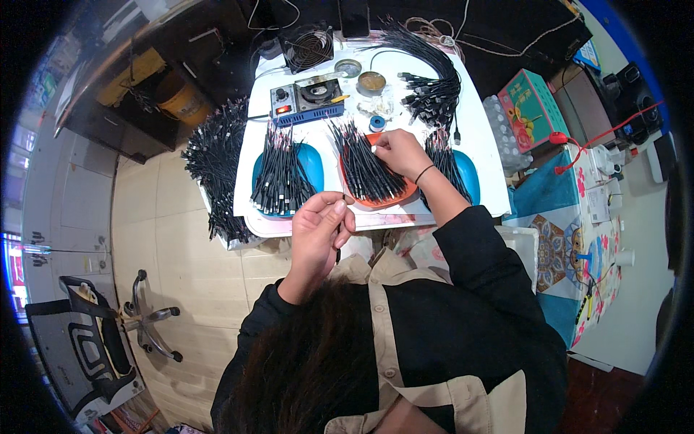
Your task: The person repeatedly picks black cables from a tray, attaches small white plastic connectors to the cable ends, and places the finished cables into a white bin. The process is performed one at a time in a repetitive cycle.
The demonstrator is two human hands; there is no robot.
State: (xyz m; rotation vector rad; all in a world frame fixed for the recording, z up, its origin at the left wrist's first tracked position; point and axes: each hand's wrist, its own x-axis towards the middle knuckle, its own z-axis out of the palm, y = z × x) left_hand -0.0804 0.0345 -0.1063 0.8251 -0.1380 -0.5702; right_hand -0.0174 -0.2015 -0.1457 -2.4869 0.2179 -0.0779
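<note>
Three trays sit in a row on the table [477,155], each holding cables: left tray [312,165], middle tray [394,197], right tray [468,176]. Soldering station [307,101] stands behind them; fan [309,48] farther back.

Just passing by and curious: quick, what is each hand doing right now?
Left hand: closed, pinching a thin black cable.
Right hand: fingers curled over the black cables in the orange tray; whether it grips one cannot be told.

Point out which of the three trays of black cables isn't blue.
The middle tray, orange-red, where the right hand reaches into its cables. The left tray and right tray are both blue.
</note>
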